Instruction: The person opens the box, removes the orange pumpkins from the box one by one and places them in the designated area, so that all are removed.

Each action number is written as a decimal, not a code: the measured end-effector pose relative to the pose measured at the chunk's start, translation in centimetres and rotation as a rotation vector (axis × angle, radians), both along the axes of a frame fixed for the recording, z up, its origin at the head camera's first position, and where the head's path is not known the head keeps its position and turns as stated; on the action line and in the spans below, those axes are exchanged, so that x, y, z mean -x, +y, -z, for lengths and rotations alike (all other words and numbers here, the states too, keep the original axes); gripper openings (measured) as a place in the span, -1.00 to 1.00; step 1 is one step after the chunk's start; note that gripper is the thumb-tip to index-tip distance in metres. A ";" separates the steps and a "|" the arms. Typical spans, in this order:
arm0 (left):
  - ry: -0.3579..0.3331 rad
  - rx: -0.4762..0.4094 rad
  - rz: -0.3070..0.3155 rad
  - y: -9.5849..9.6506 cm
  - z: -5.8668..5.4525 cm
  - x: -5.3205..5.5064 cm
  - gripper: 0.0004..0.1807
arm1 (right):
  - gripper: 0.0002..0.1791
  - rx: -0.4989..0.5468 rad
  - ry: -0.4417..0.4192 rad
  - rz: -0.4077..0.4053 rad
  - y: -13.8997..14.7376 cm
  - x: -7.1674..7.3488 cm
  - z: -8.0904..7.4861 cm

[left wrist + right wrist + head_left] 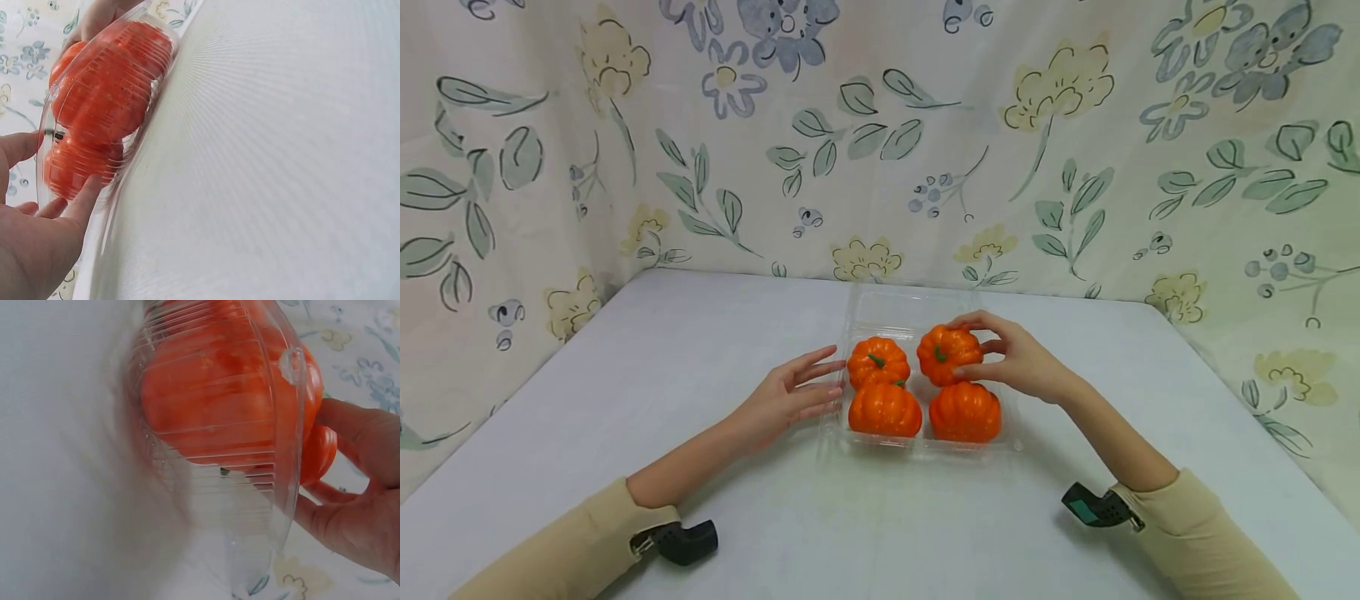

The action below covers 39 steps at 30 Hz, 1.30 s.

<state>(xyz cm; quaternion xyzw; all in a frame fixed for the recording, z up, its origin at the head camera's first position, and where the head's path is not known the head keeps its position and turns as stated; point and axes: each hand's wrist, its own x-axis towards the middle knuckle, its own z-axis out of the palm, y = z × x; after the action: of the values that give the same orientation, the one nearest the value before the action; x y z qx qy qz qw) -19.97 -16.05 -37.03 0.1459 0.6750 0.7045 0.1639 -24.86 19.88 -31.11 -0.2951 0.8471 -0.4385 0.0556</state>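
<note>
A clear plastic clamshell box [917, 443] holds several small orange toy pumpkins with green stems. My right hand [1018, 358] grips the back-right pumpkin [942, 343], thumb at its near side and fingers over its far side. That pumpkin sits above the front-right one [966, 414], tilted with its stem to the viewer. At the box's left side is my left hand [786, 400], with fairly straight fingers against the wall, beside the back-left pumpkin [878, 367] and front-left pumpkin [885, 410]. In the left wrist view a fingertip [94, 182] touches the ribbed plastic.
The box's clear lid [913, 307] stands open behind, toward the back edge of the white table [700, 325]. A flower-printed curtain [880, 142] hangs around the back and sides. Black wrist devices [685, 542] are strapped over both beige sleeves.
</note>
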 end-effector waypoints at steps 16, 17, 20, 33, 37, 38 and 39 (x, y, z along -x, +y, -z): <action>-0.001 -0.007 0.006 -0.1 -0.2 -0.1 -0.16 | -0.27 -0.025 -0.063 0.051 0.9 -0.6 -1.7; -0.003 -0.008 0.007 -0.1 -0.2 -0.2 -0.16 | -0.27 -0.027 -0.061 0.050 0.9 -0.6 -1.8; -0.001 -0.008 0.009 -0.1 -0.3 -0.2 -0.17 | -0.28 -0.028 -0.069 0.056 1.1 -0.5 -1.8; 0.000 0.002 0.007 -0.1 -0.1 -0.2 -0.18 | -0.31 0.000 -0.160 0.088 2.9 -0.1 -2.7; 0.002 0.000 0.008 -0.1 -0.1 -0.2 -0.17 | -0.32 0.019 -0.183 0.086 3.6 0.0 -3.1; 0.002 0.001 0.007 -0.1 -0.1 -0.2 -0.17 | -0.33 0.023 -0.188 0.085 3.8 0.1 -3.1; 0.001 0.003 0.006 -0.1 -0.1 -0.2 -0.17 | -0.33 0.029 -0.193 0.084 3.9 0.2 -3.1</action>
<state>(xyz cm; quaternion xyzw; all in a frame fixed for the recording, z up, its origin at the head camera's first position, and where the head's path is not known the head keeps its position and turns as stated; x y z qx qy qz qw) -19.76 -16.13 -36.89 0.1480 0.6757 0.7029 0.1656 -25.04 23.83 -27.98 -0.2166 0.8430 -0.4790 0.1140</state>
